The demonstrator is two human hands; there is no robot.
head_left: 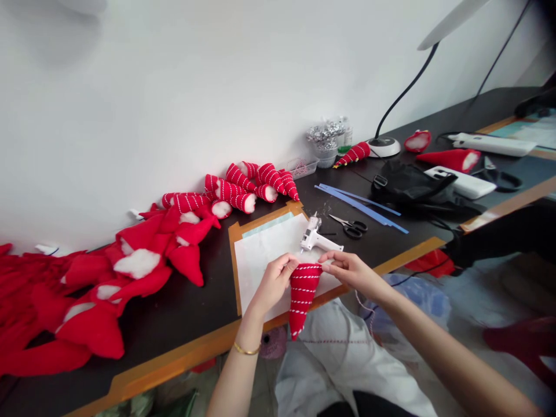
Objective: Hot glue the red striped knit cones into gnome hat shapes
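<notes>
Toward five o'clock from mid-view, the left hand (pixel 276 279) pinches a striped red cone (pixel 304 294); I cannot tell whether the right hand (pixel 353 271), at its opposite edge, grips. The lamp head (pixel 450 24) is cut off toward two o'clock. A dark table (pixel 214 284) borders a white wall (pixel 174 98); a clear cup (pixel 325 157) holds silver tinsel (pixel 325 134).

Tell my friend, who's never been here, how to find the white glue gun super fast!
Start with the long black table along the white wall, then find the white paper near its front edge. By the paper's upper right corner, just left of the scissors, lies the glue gun. It's white and shaped like a water pistol, while the scissors have black handles.
</notes>
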